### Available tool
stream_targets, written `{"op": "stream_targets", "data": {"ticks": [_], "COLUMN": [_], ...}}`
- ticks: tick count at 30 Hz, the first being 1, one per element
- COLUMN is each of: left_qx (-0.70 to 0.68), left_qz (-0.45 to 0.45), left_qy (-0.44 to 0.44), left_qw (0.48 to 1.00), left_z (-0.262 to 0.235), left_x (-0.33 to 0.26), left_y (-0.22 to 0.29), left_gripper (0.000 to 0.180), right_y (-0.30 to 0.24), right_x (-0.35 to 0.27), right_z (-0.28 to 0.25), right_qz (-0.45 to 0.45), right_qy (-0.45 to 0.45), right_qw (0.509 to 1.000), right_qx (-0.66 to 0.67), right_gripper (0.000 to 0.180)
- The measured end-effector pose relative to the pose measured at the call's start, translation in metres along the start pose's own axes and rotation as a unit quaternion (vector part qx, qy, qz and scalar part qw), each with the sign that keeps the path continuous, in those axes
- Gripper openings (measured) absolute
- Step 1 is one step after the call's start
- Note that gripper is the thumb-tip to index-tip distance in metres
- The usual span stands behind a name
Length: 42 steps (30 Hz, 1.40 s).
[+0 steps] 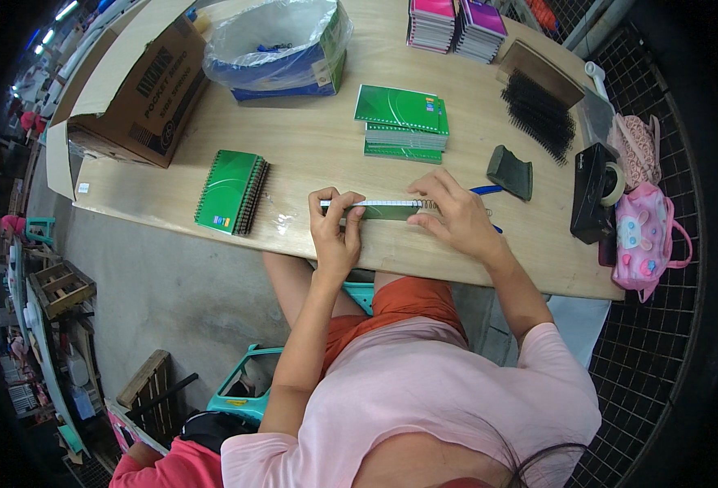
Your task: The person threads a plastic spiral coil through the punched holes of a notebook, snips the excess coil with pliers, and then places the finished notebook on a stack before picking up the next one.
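Both hands pinch one green notebook: our left hand grips its end, our right hand presses the spiral wire, which could snag or bend if we twist.

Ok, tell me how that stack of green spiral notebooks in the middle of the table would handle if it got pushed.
The stack of green notebooks would probably shear rather than slide as one: its layers already sit slightly offset. The glossy covers look slippery, so the top book may skid off first. It sits low and wide on the table, so tipping seems unlikely.
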<state>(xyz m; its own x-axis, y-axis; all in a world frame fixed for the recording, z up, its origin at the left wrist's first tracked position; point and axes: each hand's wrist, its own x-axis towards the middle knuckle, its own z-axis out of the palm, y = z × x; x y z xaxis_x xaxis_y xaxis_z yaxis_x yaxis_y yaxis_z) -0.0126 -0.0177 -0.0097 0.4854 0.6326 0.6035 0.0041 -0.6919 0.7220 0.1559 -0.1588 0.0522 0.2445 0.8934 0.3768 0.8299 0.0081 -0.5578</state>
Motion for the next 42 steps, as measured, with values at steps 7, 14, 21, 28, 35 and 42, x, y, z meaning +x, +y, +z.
{"op": "stream_targets", "data": {"ticks": [7, 14, 21, 28, 35, 42], "left_qx": [-0.011, -0.009, -0.027, -0.045, -0.004, 0.004], "left_qz": [-0.026, -0.008, -0.024, -0.034, -0.047, -0.015], "left_qy": [-0.002, -0.003, 0.003, -0.049, -0.026, -0.053], "left_qw": [1.0, 1.0, 0.999, 0.997, 0.999, 0.998], "left_z": [-0.001, 0.0, -0.001, 0.001, -0.008, -0.02], "left_x": [-0.002, -0.003, -0.004, 0.005, 0.002, 0.01], "left_y": [0.001, -0.001, -0.002, 0.007, -0.001, -0.01], "left_gripper": [0.013, 0.014, 0.016, 0.032, 0.045, 0.048], "right_y": [-0.011, -0.01, 0.005, 0.1, 0.102, 0.051], "right_x": [0.002, 0.001, 0.002, -0.016, 0.006, 0.024], "right_z": [0.005, 0.013, -0.03, -0.143, -0.145, -0.023], "right_qz": [0.011, 0.005, 0.01, -0.046, 0.014, -0.036], "right_qy": [0.038, 0.046, -0.012, -0.282, -0.128, -0.168], "right_qw": [0.999, 0.999, 0.999, 0.857, 0.977, 0.962], "right_qx": [-0.003, -0.023, -0.036, -0.429, -0.168, 0.211], "right_gripper": [0.017, 0.018, 0.038, 0.088, 0.1, 0.056]}}
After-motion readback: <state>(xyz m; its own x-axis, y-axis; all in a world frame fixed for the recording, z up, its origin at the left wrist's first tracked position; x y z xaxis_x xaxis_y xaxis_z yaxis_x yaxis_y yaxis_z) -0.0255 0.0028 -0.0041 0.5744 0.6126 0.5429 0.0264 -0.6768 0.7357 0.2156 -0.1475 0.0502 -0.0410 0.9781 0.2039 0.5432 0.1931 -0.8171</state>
